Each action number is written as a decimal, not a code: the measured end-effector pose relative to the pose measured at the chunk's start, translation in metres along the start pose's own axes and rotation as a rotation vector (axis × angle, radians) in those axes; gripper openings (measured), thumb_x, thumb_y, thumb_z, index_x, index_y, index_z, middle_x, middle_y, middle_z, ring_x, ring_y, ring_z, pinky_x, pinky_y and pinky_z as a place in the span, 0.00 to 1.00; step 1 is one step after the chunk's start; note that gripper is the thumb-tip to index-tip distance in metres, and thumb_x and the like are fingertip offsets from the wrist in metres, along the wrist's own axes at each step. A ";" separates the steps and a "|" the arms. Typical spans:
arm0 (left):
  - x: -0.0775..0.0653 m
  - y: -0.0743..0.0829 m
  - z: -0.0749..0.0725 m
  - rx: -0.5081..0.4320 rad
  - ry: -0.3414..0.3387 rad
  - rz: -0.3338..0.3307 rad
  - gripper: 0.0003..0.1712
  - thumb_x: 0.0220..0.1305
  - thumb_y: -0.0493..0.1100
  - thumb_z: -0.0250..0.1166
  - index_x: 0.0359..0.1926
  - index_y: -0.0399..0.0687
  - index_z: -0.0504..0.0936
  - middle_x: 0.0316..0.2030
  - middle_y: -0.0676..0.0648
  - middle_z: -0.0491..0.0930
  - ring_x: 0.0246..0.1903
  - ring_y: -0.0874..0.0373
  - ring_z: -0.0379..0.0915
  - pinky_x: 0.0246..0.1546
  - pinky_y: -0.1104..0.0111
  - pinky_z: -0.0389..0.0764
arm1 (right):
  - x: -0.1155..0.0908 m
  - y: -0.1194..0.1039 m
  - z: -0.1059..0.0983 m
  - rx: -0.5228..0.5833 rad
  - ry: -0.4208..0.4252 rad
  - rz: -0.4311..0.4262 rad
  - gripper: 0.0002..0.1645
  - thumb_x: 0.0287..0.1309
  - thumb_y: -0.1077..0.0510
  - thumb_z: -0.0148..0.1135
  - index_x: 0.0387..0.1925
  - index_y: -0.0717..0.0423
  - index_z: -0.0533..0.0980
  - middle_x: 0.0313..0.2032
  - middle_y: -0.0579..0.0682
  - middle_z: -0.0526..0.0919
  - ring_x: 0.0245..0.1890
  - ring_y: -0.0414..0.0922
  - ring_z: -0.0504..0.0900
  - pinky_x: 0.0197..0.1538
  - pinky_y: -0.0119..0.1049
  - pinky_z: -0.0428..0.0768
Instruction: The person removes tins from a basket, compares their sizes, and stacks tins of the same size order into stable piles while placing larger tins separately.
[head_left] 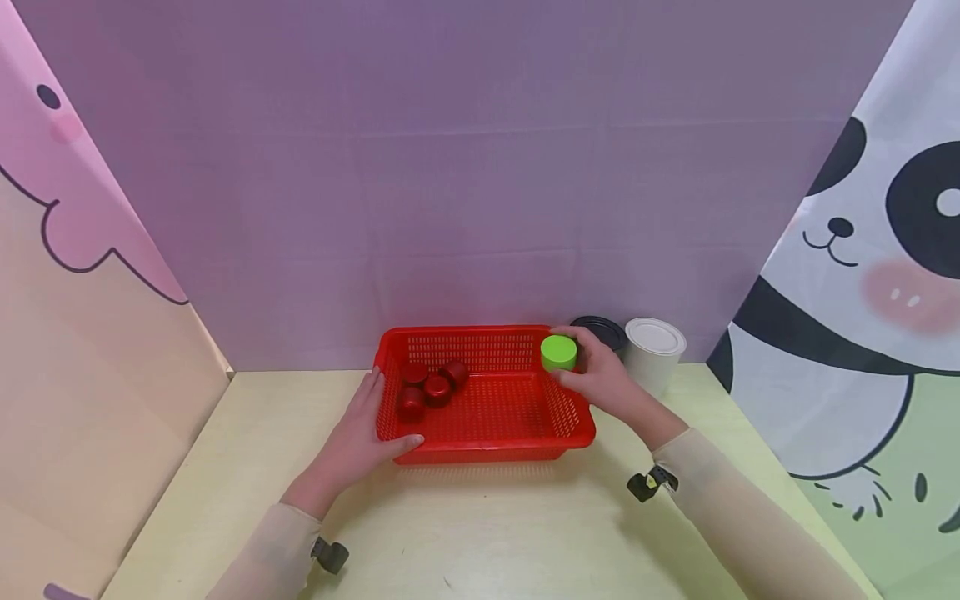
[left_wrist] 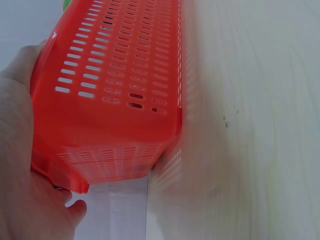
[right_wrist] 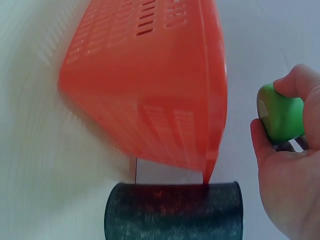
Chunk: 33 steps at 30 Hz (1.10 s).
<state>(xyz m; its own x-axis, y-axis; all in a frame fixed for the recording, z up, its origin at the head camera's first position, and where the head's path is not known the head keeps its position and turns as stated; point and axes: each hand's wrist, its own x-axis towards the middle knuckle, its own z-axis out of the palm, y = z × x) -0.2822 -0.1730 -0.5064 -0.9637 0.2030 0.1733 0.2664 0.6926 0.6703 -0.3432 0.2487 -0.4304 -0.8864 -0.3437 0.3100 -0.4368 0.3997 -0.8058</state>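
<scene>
A red perforated plastic basket [head_left: 480, 455] stands on the table with several small red cylinders [head_left: 438, 389] gathered toward its left end. My left hand [head_left: 352, 442] grips the basket's front left corner, thumb over the front rim and fingers along the left side; in the left wrist view the fingers [left_wrist: 75, 212] come round beneath the rim. Between thumb and fingertips, my right hand [head_left: 606, 379] pinches a short bright green cylinder [head_left: 558, 353] above the basket's right end. The right wrist view has the green cylinder [right_wrist: 282, 112] higher than the basket's rim.
Behind my right hand, a black can [head_left: 600, 327] and a white lidded can [head_left: 654, 357] stand close to the basket's right side. A purple cloth backdrop [head_left: 480, 167] rises along the far edge of the light wooden table [head_left: 487, 533]. Printed panels flank both sides.
</scene>
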 end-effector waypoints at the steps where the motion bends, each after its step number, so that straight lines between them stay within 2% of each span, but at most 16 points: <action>1: 0.000 0.000 0.000 0.001 0.000 0.000 0.80 0.56 0.74 0.80 0.91 0.46 0.42 0.90 0.42 0.40 0.87 0.38 0.38 0.68 0.38 0.79 | -0.001 0.001 -0.002 0.010 -0.001 0.008 0.40 0.67 0.73 0.69 0.77 0.61 0.66 0.68 0.63 0.74 0.66 0.63 0.80 0.62 0.29 0.82; 7: 0.000 0.000 0.000 0.002 0.000 -0.002 0.80 0.57 0.73 0.80 0.91 0.45 0.42 0.90 0.42 0.40 0.87 0.39 0.38 0.67 0.38 0.80 | -0.010 0.009 -0.013 0.010 0.003 0.045 0.40 0.67 0.73 0.68 0.75 0.63 0.63 0.66 0.63 0.73 0.62 0.62 0.81 0.55 0.30 0.86; 17: -0.001 0.002 -0.001 -0.003 -0.003 0.001 0.79 0.57 0.73 0.80 0.91 0.45 0.42 0.90 0.42 0.41 0.87 0.39 0.38 0.68 0.38 0.79 | -0.027 0.019 -0.031 -0.069 0.003 0.082 0.40 0.67 0.70 0.70 0.74 0.64 0.63 0.67 0.64 0.72 0.66 0.64 0.76 0.59 0.29 0.83; 19: -0.001 0.003 -0.001 -0.004 -0.003 0.001 0.79 0.58 0.71 0.80 0.91 0.45 0.42 0.90 0.42 0.40 0.87 0.39 0.38 0.67 0.38 0.80 | -0.029 0.022 -0.033 -0.093 0.009 0.085 0.39 0.68 0.69 0.71 0.74 0.64 0.64 0.66 0.64 0.73 0.66 0.63 0.76 0.64 0.36 0.82; 22: -0.001 0.003 -0.002 -0.004 -0.006 0.000 0.77 0.59 0.68 0.81 0.91 0.45 0.41 0.90 0.42 0.40 0.87 0.39 0.38 0.68 0.38 0.79 | -0.032 0.025 -0.036 -0.132 0.022 0.090 0.39 0.68 0.68 0.72 0.75 0.63 0.66 0.66 0.64 0.75 0.66 0.62 0.76 0.71 0.51 0.79; 25: 0.000 0.003 -0.002 0.002 -0.009 -0.001 0.77 0.60 0.67 0.81 0.91 0.45 0.41 0.90 0.42 0.39 0.87 0.39 0.37 0.69 0.38 0.78 | -0.035 0.029 -0.038 -0.164 0.038 0.093 0.39 0.67 0.67 0.73 0.75 0.61 0.68 0.66 0.64 0.77 0.66 0.62 0.76 0.73 0.65 0.75; 28: 0.000 0.004 -0.002 0.005 -0.013 -0.007 0.77 0.60 0.67 0.81 0.91 0.45 0.41 0.90 0.42 0.39 0.88 0.39 0.37 0.69 0.38 0.78 | -0.038 0.033 -0.041 -0.197 0.062 0.076 0.38 0.67 0.67 0.74 0.75 0.60 0.70 0.66 0.64 0.77 0.66 0.63 0.76 0.72 0.68 0.75; 33: 0.000 0.004 -0.001 0.001 -0.015 -0.010 0.78 0.59 0.68 0.81 0.91 0.46 0.41 0.90 0.42 0.39 0.88 0.39 0.37 0.68 0.38 0.79 | -0.040 0.043 -0.044 -0.258 0.107 0.028 0.37 0.66 0.68 0.75 0.73 0.63 0.74 0.63 0.62 0.78 0.64 0.59 0.78 0.69 0.60 0.80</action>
<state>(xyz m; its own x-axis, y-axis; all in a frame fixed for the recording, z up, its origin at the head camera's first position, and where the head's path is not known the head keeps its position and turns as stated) -0.2815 -0.1710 -0.5029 -0.9661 0.2062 0.1556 0.2565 0.6953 0.6713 -0.3329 0.3171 -0.4549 -0.9037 -0.2438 0.3519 -0.4246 0.6155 -0.6640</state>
